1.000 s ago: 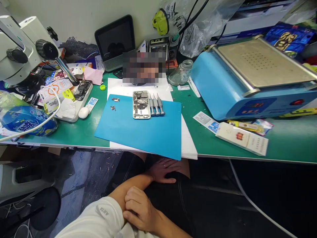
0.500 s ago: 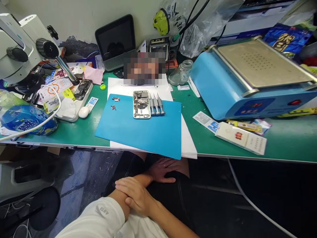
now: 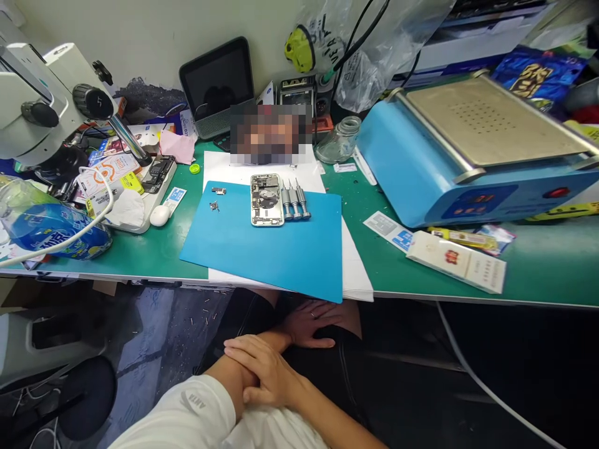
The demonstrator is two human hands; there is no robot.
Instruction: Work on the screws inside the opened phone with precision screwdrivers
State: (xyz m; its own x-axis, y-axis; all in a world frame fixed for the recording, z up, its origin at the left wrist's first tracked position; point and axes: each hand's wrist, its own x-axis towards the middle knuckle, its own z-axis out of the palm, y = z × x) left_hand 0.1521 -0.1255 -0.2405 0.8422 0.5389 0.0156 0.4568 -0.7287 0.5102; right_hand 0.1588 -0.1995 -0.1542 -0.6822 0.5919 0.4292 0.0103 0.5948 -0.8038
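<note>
My left hand (image 3: 312,324) lies flat on my leg just under the table edge, its fingers spread and holding nothing. Across my left forearm rests my right hand (image 3: 264,371), fingers stretched out over the skin, with no object in it. On the blue mat (image 3: 262,255) above them is an opened phone (image 3: 267,201) with its inner parts showing. Several grey screwdrivers (image 3: 294,202) lie close along its right side. To the left of the phone are a small metal part (image 3: 218,191) and another tiny part (image 3: 214,206).
A blue heating plate machine (image 3: 407,174) stands at right, with a cigarette pack (image 3: 456,260) before it. The microscope (image 3: 51,118), a blue-labelled bottle (image 3: 56,227) and a white cable are at left. A glass jar (image 3: 340,142) and a dark-screened device (image 3: 218,81) stand behind.
The view has shifted slightly, so the whole bench sits a little lower. Both hands keep their places on the leg and forearm, and the things on the mat have not moved.
</note>
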